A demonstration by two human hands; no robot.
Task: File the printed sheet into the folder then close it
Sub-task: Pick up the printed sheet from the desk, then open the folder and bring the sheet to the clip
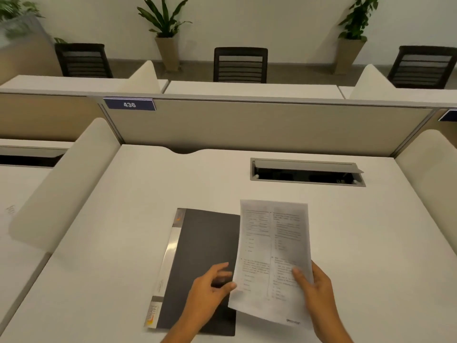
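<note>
A dark grey folder point(202, 243) with a silver spine strip lies shut on the white desk point(123, 243), near the front edge. Its right side is partly covered by a printed sheet point(274, 243) of two text columns, lifted and tilted above the desk. My right hand point(314, 285) grips the sheet's lower right part, thumb on top. My left hand point(212, 285) hovers over the folder's lower right area, fingers spread, thumb touching the sheet's left edge; whether it pinches the paper is unclear.
An open cable tray point(306, 173) is set into the desk behind the sheet. Beige dividers point(64, 184) flank the desk, with a partition labelled 436 point(129, 104) at the back. Beyond it stand chairs point(241, 65) and potted plants point(165, 28).
</note>
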